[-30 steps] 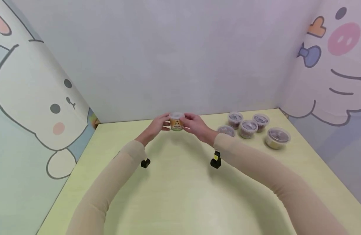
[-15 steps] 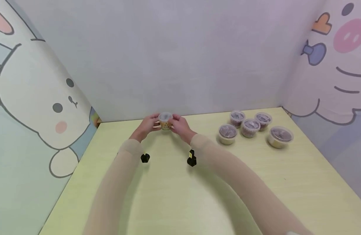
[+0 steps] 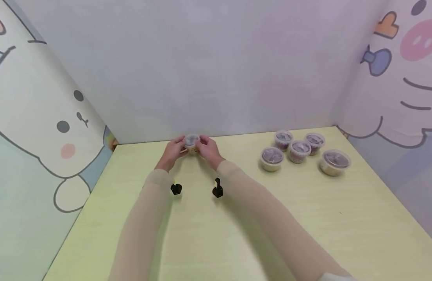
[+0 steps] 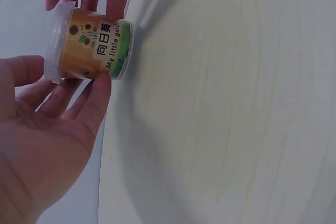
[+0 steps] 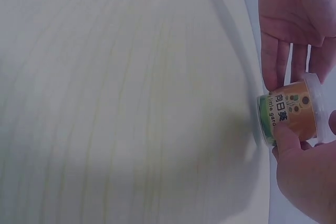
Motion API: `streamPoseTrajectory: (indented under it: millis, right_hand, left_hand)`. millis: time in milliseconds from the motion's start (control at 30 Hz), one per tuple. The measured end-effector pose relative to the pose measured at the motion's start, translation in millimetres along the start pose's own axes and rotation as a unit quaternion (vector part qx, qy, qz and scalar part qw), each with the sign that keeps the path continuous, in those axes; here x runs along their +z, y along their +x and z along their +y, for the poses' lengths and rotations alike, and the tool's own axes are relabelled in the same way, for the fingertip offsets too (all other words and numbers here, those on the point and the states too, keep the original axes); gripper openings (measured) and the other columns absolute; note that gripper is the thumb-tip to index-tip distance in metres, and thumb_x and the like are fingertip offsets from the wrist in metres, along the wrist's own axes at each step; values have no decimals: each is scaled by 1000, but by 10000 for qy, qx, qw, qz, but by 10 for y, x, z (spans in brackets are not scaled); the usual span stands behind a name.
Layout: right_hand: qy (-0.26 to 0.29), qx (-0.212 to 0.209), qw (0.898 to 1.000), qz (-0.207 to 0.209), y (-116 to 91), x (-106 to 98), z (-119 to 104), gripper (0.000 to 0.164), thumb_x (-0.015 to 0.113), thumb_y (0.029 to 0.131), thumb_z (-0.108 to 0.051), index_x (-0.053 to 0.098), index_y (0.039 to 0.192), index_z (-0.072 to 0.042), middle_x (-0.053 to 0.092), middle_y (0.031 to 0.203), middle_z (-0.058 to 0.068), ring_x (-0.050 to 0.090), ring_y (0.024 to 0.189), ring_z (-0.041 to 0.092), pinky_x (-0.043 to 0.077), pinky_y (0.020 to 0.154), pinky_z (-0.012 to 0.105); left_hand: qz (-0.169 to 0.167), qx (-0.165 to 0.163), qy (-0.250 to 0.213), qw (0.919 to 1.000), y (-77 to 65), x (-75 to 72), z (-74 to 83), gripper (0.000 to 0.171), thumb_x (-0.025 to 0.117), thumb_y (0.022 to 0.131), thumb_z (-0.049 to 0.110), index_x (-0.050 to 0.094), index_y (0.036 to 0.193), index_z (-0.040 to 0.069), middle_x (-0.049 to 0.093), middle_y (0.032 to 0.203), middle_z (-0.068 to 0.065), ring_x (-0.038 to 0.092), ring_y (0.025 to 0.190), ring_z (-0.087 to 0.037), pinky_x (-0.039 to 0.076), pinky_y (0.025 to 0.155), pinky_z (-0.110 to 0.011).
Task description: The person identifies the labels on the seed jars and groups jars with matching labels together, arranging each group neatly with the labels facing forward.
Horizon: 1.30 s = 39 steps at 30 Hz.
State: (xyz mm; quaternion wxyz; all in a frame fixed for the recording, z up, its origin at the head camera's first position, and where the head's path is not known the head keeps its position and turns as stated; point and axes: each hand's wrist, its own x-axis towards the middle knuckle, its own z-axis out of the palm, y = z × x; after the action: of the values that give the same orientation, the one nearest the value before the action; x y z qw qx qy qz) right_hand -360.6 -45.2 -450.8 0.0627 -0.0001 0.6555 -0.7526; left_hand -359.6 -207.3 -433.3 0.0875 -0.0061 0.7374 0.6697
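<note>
Near the table's back edge, a small plastic tub with a clear lid is held between both hands. Its orange and green label shows sunflowers and the words "My little". My left hand grips the tub's left side, its fingers against the wall of it. From the other side my right hand holds it, one finger on the label. Whether the tub's base touches the table cannot be told.
To the right on the pale yellow table stand several lidded tubs, among them a wide one and a smaller one. A white wall rises behind the table; cartoon-printed panels flank it.
Both hands have moved left along the back edge with the tub, which now shows more of its lid. The right sleeve has come away from in front of a lidded tub.
</note>
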Motion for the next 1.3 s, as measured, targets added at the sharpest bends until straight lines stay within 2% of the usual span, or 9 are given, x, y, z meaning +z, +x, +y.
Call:
streamPoseTrajectory:
  millis: [167,300,633,800,1033,1100,1200,1300]
  right_hand:
    - [-187,-87,9998,15,34,17,56,49,59,105,-17,47,151,-5,53,145,17,55,127,23,53,97,32]
    - [-574,-224,9980,154,54,3,86,48,61,104,-20,51,149,-8,55,144,17,55,128,23,53,97,31]
    - [-1205,-487,9909,352,51,-23,39,48,61,104,-26,52,148,-10,57,141,16,54,131,24,49,103,32]
    - [-1394,-498,9882,397,54,6,53,48,61,104,-28,53,148,-12,59,140,16,54,130,24,49,102,32]
    - [-1790,-578,9805,562,46,14,86,48,58,105,-28,51,150,-12,59,140,14,55,130,23,47,105,33]
    - [-1901,-669,9783,475,45,11,62,51,56,106,-28,46,153,-11,58,142,15,55,131,24,47,105,34]
    - [-2165,-791,9727,257,48,-8,26,56,52,108,-30,35,158,-12,54,146,16,55,131,27,47,106,36]
    - [-2819,-929,9549,38,55,-68,-12,58,45,110,-34,27,161,-13,49,151,14,52,134,28,42,111,38]
  left_hand:
    - [102,25,205,9997,3,4,-41,54,42,111,19,26,160,4,31,162,-17,38,144,-30,41,112,-40]
    - [219,119,226,9994,7,49,-53,55,44,111,21,25,160,2,29,163,-17,37,145,-29,41,112,-38]
    - [787,312,-191,9962,19,171,-44,55,52,107,23,36,156,4,39,158,-15,44,139,-25,43,110,-36]
    - [1050,389,-72,9937,3,200,-48,53,51,108,23,37,155,2,42,155,-18,48,137,-26,45,108,-36]
    - [1241,445,-174,9911,8,273,-102,51,51,108,21,40,154,0,46,151,-19,49,135,-25,47,107,-36]
    - [1307,455,-19,9904,14,273,-99,51,50,109,22,40,154,1,48,149,-20,50,133,-26,48,106,-38]
    - [1489,481,546,9862,18,253,-76,52,50,109,26,40,154,2,49,148,-20,49,134,-29,45,108,-40]
    - [1674,535,1201,9771,16,228,-48,57,52,107,34,39,155,5,45,153,-18,42,141,-29,37,115,-40]
